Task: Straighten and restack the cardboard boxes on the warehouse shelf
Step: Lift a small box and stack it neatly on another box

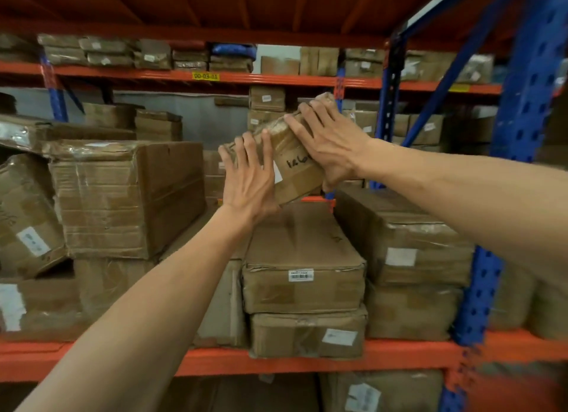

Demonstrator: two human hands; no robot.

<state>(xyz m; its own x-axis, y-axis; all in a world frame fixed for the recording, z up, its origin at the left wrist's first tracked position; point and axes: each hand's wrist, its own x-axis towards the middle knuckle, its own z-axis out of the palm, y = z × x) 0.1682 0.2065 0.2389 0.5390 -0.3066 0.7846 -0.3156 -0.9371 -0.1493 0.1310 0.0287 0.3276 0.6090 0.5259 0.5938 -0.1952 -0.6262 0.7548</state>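
A small taped cardboard box (292,162) with black handwriting and a white label is tilted in the air above the middle stack. My left hand (250,178) presses flat on its near left end. Gripping its upper right side is my right hand (329,141), fingers spread over the top edge. Below it lies a long flat box (302,258) with a barcode label, stacked on another box (307,331) on the orange shelf (399,356).
A large taped carton (123,196) stands to the left, with crooked boxes (24,214) beside it. Two stacked boxes (405,242) sit to the right against the blue upright (479,291). More boxes fill the far racks behind.
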